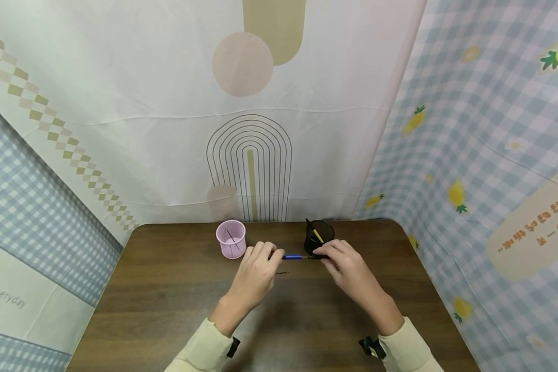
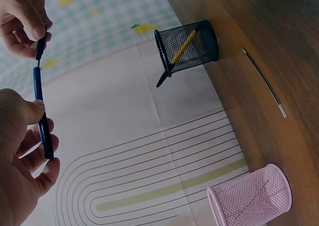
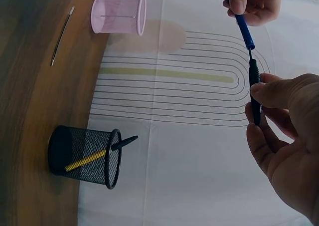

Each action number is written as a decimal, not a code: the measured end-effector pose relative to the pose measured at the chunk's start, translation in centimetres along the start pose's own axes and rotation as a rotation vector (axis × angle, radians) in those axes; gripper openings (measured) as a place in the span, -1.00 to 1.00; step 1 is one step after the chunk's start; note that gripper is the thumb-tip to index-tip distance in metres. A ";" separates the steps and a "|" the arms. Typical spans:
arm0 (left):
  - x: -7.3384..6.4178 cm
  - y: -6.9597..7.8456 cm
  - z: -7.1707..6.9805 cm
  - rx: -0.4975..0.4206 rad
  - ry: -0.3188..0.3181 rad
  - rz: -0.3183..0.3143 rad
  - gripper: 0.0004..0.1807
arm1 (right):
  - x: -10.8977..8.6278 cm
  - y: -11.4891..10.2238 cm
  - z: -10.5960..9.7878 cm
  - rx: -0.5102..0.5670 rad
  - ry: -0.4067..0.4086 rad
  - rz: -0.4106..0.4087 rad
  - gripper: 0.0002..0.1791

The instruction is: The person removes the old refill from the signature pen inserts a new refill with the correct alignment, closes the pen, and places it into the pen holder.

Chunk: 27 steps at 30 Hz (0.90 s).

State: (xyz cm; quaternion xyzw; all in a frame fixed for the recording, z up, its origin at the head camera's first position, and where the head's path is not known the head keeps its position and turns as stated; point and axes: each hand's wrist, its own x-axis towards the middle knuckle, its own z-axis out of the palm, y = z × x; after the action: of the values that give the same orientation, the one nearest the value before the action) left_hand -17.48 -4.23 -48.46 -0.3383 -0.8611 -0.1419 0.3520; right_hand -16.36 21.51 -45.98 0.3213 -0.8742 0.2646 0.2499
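My left hand (image 1: 256,271) pinches the blue barrel (image 3: 245,32) of a pen between thumb and fingers. The pen's black grip section (image 3: 254,79) is held in my right hand (image 1: 351,268), with the thumb on one side and fingertips on the other. A thin length of refill (image 2: 38,63) shows between the two pen parts, which stand in line but a little apart. Both hands are above the table, in front of the two pen holders. On the table near my left hand lies a loose pen refill (image 2: 264,81) with a pale end.
A pink mesh pen holder (image 1: 224,249) with thin refill-like sticks inside stands at the back left. The black mesh pen holder (image 3: 84,136) at the back right contains a yellow-and-black pen (image 3: 89,159). Behind the brown table (image 1: 167,289) hangs a patterned cloth (image 1: 167,155).
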 end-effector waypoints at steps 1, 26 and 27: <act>0.0 0.0 0.0 0.001 0.001 0.002 -0.89 | 0.0 0.0 0.0 0.018 -0.001 0.011 -0.64; 0.7 0.4 -0.3 0.028 -0.029 0.036 -0.82 | 0.0 0.0 0.2 0.113 0.003 -0.002 -0.67; 0.6 0.5 -0.4 0.028 -0.034 0.034 -0.81 | 0.0 0.0 0.2 0.110 0.000 0.001 -0.67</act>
State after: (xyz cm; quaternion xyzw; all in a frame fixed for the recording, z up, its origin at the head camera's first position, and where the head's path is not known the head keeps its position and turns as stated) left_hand -17.33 -3.76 -47.75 -0.3504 -0.8630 -0.1179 0.3442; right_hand -16.43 21.42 -46.17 0.3340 -0.8587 0.3122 0.2315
